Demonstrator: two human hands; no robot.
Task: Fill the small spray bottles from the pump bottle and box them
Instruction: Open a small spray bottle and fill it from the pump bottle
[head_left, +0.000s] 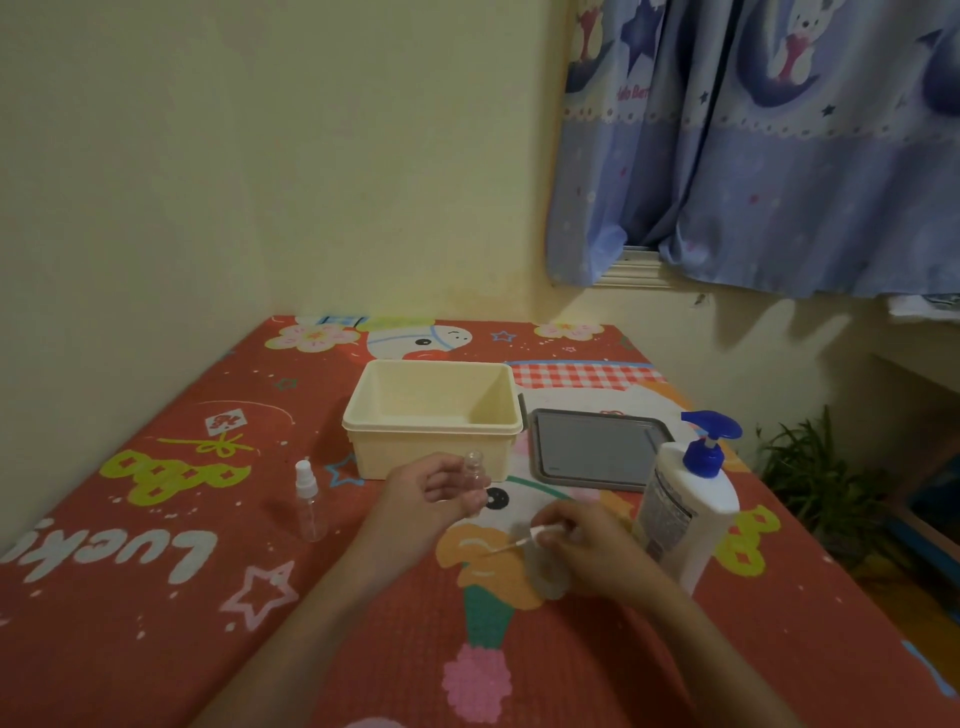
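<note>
In the head view, a small clear spray bottle (475, 475) with its top removed is held upright in the left hand (435, 491), whose fingers are curled round its body, just in front of the box. The bottle is transparent and its neck is open; whether any liquid is inside cannot be told. The removed spray head (540, 532), white with a thin dip tube slanting down to the left, is pinched in the fingers of the right hand (587, 553), low over the cloth and somewhat blurred. Near this hand a pale roundish blur is seen, but what it is cannot be told.

A second small spray bottle (307, 501), clear with a white spray top in place, is stood upright on the cloth to the left of the hands, well apart from them. The pump bottle (685, 512), white with a label on its side and a blue pump head, is stood at the right, just beside the right hand. A cream plastic box (434, 418) is set open behind the hands, and its grey lid (597, 449) is laid flat to its right. Everything is carried on a red patterned cloth (156, 597) covering the table. A blue printed curtain (753, 140) is hung at the upper right.
</note>
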